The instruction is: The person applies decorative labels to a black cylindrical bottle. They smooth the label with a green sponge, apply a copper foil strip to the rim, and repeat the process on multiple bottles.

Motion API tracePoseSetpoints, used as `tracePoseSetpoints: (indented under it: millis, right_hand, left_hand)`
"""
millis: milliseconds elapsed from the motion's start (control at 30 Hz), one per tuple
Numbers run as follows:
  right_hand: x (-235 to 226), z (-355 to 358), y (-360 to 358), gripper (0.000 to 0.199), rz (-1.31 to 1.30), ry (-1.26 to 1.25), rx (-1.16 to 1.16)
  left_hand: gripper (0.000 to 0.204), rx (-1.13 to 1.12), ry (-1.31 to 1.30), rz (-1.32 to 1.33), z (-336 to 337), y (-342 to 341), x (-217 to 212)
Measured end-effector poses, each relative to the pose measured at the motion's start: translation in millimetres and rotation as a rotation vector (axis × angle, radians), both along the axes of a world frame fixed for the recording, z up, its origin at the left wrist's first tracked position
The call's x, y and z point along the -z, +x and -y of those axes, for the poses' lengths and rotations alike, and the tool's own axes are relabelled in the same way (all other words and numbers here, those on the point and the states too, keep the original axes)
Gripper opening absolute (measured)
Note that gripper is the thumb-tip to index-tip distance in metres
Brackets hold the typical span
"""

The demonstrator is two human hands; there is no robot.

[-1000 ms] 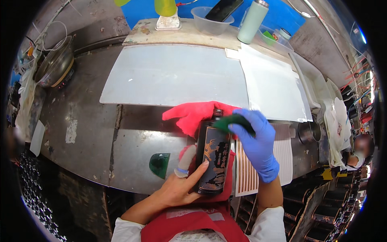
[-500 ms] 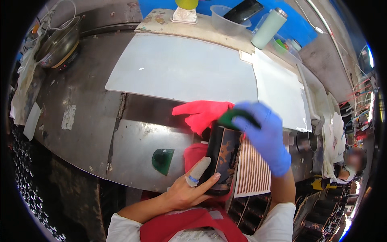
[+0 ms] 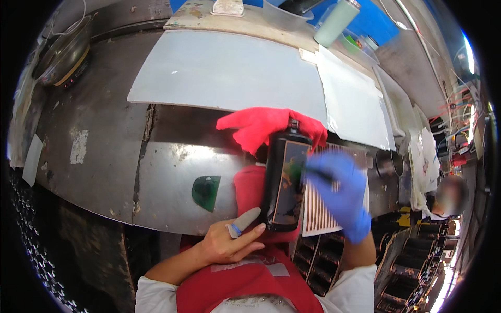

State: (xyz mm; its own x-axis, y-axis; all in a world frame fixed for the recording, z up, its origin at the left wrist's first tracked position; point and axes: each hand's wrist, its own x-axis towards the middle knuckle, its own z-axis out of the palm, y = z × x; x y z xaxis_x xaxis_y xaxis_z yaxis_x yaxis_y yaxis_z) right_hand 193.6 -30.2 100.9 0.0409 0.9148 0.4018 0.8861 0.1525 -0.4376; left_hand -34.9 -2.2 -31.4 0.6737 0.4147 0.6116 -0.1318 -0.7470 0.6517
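Observation:
A black bottle with a dark label edged in gold and a narrow neck lies on bunched red cloth. At its lower left corner is my left hand, fingers stretched out and tips at the bottle's base; one wears a pale finger cover with a blue band. My right hand, in a blue glove and blurred, is at the bottle's right side. Its fingers are closed on a dark green scraper, mostly hidden by the glove. Another green half-round scraper lies on the metal table to the left.
Under my right hand lies a brown-and-white striped sheet. A pale board and white paper lie farther back. A metal pan stands far left, a pale green flask at the back. Right of me are racks of dark bottles.
My right hand has moved down from the bottle's top to its right side, uncovering the neck. My left hand's fingers have slid off the label to the bottle's lower edge. The view has shifted.

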Motion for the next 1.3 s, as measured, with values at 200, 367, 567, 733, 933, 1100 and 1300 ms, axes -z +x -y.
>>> tracePoseSetpoints:
  millis: [200, 367, 567, 733, 933, 1100, 1300]
  right_hand:
    - [21, 3, -27, 0.036, 0.576, 0.067, -0.230]
    - [22, 93, -64, 0.033, 0.107, -0.226, -0.339]
    - [96, 193, -13, 0.014, -1.342, -0.054, 0.664]
    - [156, 276, 58, 0.028, -1.617, 0.135, 1.350]
    - [184, 259, 83, 0.031, -1.375, 0.113, 1.369]
    - [181, 301, 91, 0.020, -1.346, 0.084, 1.296]
    - [96, 258, 73, 0.014, -0.832, 0.045, 1.270]
  left_hand:
    - [0.035, -0.094, -0.115, -0.054, 2, -17, 7]
    - [0.075, -0.129, -0.212, -0.098, -8, -18, -1]
    - [0.113, 0.037, -0.396, -0.268, -14, 34, -12]
    - [0.100, 0.074, -0.513, -0.102, -6, 58, -3]
    - [0.087, -0.072, -0.242, -0.100, -3, 56, -23]
    - [0.091, -0.059, -0.327, -0.095, -2, 55, -17]
    - [0.098, -0.082, -0.158, -0.074, -11, 33, -29]
